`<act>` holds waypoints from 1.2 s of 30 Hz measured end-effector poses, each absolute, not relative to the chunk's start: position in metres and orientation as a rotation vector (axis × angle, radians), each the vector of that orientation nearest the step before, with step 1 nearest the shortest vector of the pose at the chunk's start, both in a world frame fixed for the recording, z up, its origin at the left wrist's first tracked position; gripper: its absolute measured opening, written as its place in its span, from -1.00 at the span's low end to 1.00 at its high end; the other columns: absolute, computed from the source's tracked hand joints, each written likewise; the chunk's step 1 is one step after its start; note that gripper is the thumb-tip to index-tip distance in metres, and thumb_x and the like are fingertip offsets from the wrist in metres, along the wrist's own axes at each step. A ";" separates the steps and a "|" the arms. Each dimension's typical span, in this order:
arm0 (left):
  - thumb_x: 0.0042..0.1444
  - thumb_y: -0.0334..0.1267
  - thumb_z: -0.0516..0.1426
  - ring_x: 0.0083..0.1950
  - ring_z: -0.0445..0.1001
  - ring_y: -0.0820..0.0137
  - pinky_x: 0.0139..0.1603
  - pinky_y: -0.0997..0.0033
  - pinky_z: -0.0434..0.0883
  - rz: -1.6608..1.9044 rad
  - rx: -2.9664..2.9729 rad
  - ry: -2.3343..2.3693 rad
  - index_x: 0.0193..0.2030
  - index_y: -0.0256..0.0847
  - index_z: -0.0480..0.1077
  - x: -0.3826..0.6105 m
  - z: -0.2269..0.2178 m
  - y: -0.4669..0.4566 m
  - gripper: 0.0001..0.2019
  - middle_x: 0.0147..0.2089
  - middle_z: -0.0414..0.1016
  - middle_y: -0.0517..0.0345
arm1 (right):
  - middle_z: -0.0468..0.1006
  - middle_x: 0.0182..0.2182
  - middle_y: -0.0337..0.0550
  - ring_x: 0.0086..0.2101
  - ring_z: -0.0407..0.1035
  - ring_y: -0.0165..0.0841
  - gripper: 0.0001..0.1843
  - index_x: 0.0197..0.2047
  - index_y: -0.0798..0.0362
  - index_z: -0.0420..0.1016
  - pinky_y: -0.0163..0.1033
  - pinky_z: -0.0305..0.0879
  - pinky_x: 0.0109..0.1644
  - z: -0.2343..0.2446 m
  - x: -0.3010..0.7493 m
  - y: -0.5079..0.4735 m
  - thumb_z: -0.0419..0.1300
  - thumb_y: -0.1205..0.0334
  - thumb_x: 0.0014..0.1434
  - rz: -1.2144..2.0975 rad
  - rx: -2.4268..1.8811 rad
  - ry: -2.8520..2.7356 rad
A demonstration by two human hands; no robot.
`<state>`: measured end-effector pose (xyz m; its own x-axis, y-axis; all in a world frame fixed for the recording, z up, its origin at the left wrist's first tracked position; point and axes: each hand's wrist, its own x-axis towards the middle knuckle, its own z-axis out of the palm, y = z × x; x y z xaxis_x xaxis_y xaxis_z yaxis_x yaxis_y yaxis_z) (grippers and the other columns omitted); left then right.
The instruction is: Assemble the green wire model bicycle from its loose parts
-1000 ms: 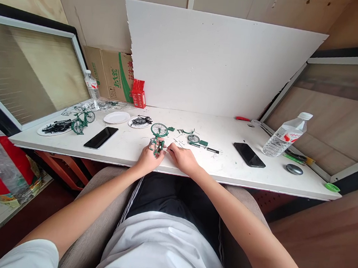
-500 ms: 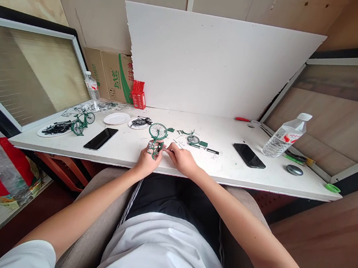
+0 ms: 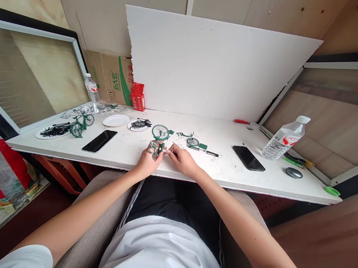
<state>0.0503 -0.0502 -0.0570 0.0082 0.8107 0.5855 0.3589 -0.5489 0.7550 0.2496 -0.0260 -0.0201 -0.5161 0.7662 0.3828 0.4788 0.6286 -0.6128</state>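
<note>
A partly built green model bicycle (image 3: 158, 138) stands near the front edge of the white table (image 3: 219, 176), one spoked wheel up. My left hand (image 3: 146, 162) is closed around its frame. My right hand (image 3: 183, 159) pinches something too small to name against the frame's right side. Loose green parts, a second small wheel (image 3: 192, 141) and a thin screwdriver (image 3: 207, 151) lie just beyond my right hand.
A finished green bicycle (image 3: 80, 123) and plates of parts sit at the left. Two black phones (image 3: 99, 140) (image 3: 248, 158) flank my hands. A water bottle (image 3: 283, 137) lies at the right; another bottle (image 3: 91, 87), a cardboard box and a red carton stand at the back.
My hands and the model have barely shifted; the right hand's fingers came in closer to the frame. The camera tilted slightly.
</note>
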 end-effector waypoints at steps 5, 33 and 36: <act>0.25 -0.05 0.30 -0.11 0.73 0.18 -0.27 0.36 0.57 1.467 1.598 1.102 0.24 -0.21 0.33 0.052 -0.041 -0.047 -0.48 0.09 0.65 -0.19 | 0.55 -0.34 -0.10 -0.26 0.39 -0.26 -0.69 -0.24 0.03 0.51 -0.22 0.15 -0.24 -0.013 0.263 -0.016 0.09 0.09 0.51 0.167 -1.025 -2.325; 0.45 -0.19 0.03 0.11 0.56 0.12 0.19 0.11 0.46 1.412 2.195 1.261 0.13 -0.19 0.49 0.053 -0.046 -0.042 -0.72 0.05 0.62 -0.12 | 0.51 -0.19 -0.01 -0.11 0.30 -0.14 -0.63 -0.20 0.00 0.42 -0.07 0.23 0.02 -0.018 0.265 0.004 -0.11 0.13 0.58 -0.015 -0.941 -2.296; 0.42 -0.25 0.05 0.22 0.48 0.07 0.27 0.05 0.42 1.447 2.263 1.268 0.19 -0.19 0.45 0.053 -0.049 -0.040 -0.71 0.14 0.56 -0.16 | 0.48 -0.23 -0.04 -0.15 0.28 -0.16 -0.63 -0.24 -0.01 0.36 -0.08 0.25 0.01 -0.022 0.259 0.003 -0.12 0.11 0.59 0.109 -0.879 -2.295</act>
<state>0.0531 -0.0401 -0.0486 0.1669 0.7287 0.6641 0.5623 -0.6237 0.5430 0.2587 0.0025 -0.0216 -0.5500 0.6202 0.5593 0.5642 0.7697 -0.2987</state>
